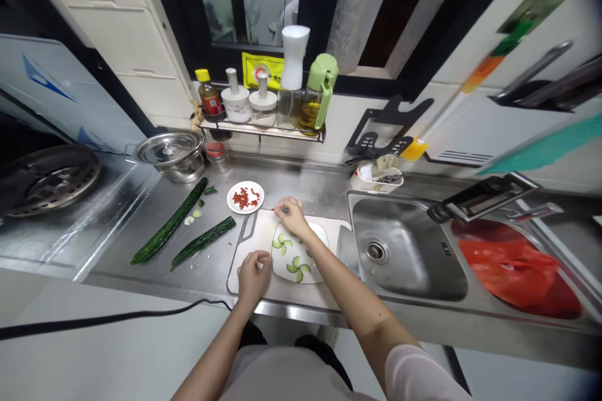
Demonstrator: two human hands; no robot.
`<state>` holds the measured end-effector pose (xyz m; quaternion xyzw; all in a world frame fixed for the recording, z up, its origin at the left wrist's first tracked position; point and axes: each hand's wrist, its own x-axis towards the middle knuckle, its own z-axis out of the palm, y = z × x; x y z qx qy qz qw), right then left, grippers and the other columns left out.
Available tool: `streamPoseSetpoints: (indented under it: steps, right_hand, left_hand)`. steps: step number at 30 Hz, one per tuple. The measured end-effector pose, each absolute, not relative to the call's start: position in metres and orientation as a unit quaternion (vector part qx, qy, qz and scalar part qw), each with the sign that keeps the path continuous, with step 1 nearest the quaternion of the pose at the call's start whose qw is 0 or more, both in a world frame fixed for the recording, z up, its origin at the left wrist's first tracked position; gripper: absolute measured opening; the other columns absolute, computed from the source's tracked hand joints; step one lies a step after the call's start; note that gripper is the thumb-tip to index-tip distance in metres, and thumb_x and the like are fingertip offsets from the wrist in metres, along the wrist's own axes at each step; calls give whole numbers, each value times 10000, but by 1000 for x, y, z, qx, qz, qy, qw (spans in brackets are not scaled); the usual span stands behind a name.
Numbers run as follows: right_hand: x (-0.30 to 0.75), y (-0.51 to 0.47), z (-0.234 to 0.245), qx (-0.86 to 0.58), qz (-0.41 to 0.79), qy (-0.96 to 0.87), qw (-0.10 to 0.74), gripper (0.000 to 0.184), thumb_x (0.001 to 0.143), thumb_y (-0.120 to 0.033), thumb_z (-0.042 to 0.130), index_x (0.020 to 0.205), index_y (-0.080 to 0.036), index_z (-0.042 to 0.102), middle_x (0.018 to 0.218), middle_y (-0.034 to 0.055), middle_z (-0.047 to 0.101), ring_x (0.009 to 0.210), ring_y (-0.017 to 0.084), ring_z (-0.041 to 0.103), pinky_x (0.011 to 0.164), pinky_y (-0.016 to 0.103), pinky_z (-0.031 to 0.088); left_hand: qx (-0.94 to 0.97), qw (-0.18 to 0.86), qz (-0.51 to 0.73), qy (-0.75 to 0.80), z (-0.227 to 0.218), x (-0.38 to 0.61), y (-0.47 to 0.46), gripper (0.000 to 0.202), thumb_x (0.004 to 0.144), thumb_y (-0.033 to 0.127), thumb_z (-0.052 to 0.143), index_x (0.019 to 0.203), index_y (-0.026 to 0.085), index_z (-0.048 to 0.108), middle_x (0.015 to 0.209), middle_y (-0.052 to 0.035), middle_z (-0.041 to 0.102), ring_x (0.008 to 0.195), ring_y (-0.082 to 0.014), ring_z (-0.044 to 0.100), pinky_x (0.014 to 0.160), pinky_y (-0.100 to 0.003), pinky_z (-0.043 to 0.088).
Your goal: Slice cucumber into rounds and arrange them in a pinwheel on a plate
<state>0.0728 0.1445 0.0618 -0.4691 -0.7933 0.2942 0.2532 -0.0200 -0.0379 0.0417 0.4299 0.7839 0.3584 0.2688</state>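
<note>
A white plate point(282, 269) lies on a light cutting board point(244, 257). Thin green cucumber slices point(297, 269) form pinwheel shapes on it. My right hand point(292, 218) reaches over the plate's far side, fingers pinched around a small dark item I cannot make out; the forearm hides part of the plate. Beside the plate's left edge, my left hand point(254, 272) is curled with thumb and fingertips close together; whatever may be between them is too small to tell. Beyond the board stands a small white dish point(232, 199) of chopped red bits point(244, 198).
Two cucumber pieces point(172, 219) point(203, 241) lie left of the board, with small scraps nearby. A cleaver blade point(348, 249) rests at the board's right, beside the sink point(404, 232). A lidded steel pot point(172, 153) and a condiment shelf point(268, 128) stand behind.
</note>
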Motion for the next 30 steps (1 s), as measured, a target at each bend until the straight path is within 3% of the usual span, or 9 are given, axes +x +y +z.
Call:
streamPoseSetpoints:
  steps: [4, 16, 30]
  right_hand:
    - [117, 111, 61, -475, 288, -781, 286, 154, 848, -301, 554, 791, -215, 670, 1010, 51, 593, 1067, 208, 457, 976, 353, 307]
    - [180, 34, 39, -495, 252, -812, 177, 157, 866, -306, 550, 826, -229, 681, 1115, 51, 545, 1128, 243, 366, 963, 390, 302]
    - [184, 11, 25, -477, 203, -839, 167, 176, 895, -286, 531, 839, -227, 687, 1130, 62, 535, 1139, 246, 343, 972, 409, 272]
  left_hand:
    - [454, 261, 351, 776, 46, -15, -35, 175, 809, 337, 554, 881, 227, 670, 806, -2, 641, 729, -148, 566, 733, -280, 420]
    - [535, 235, 254, 770, 46, 4, -32, 158, 840, 324, 584, 938, 239, 674, 936, -28, 652, 929, -200, 585, 833, -339, 368]
    - [585, 217, 191, 758, 38, 25, -25, 167, 852, 361, 589, 953, 263, 679, 986, -39, 632, 979, -231, 545, 848, -365, 317]
